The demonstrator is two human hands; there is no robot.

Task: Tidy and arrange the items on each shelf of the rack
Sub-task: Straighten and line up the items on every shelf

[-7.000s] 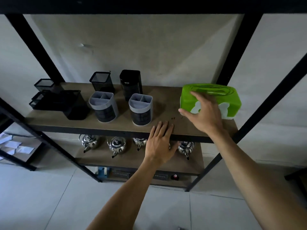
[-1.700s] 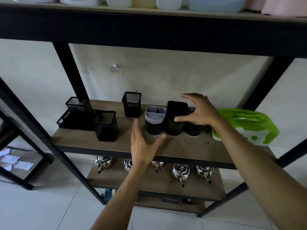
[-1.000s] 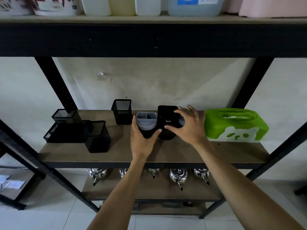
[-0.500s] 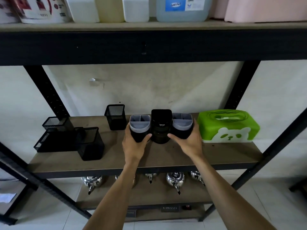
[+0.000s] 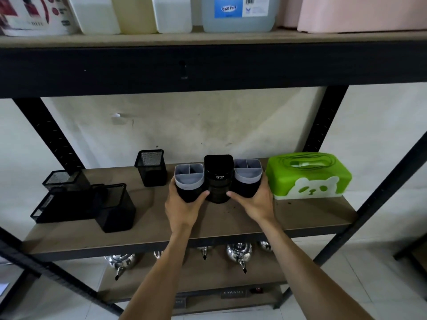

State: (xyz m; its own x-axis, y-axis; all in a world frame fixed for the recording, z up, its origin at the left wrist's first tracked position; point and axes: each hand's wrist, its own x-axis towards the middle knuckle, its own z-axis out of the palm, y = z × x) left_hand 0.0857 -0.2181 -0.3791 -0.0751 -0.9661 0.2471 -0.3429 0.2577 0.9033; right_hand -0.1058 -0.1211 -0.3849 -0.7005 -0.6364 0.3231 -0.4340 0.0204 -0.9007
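Observation:
On the wooden middle shelf (image 5: 300,215) three holders stand side by side: a grey-topped divided holder (image 5: 189,181) on the left, a taller black holder (image 5: 218,179) in the middle, and a second grey-topped holder (image 5: 247,179) on the right. My left hand (image 5: 182,207) cups the left holder, thumb reaching toward the black one. My right hand (image 5: 256,204) wraps the right holder from below. A green panda tissue box (image 5: 309,176) stands just right of them.
Black mesh pen cups (image 5: 151,167) (image 5: 115,207) and a mesh tray set (image 5: 62,197) occupy the shelf's left. Jugs and a refill bottle (image 5: 238,12) line the upper shelf. Shiny kettles (image 5: 239,252) sit on the lower shelf. Black rack posts (image 5: 328,121) frame the sides.
Both hands closed in around the two grey-topped holders, pressing them against the black holder into a tight row. The view tilted up and moved closer.

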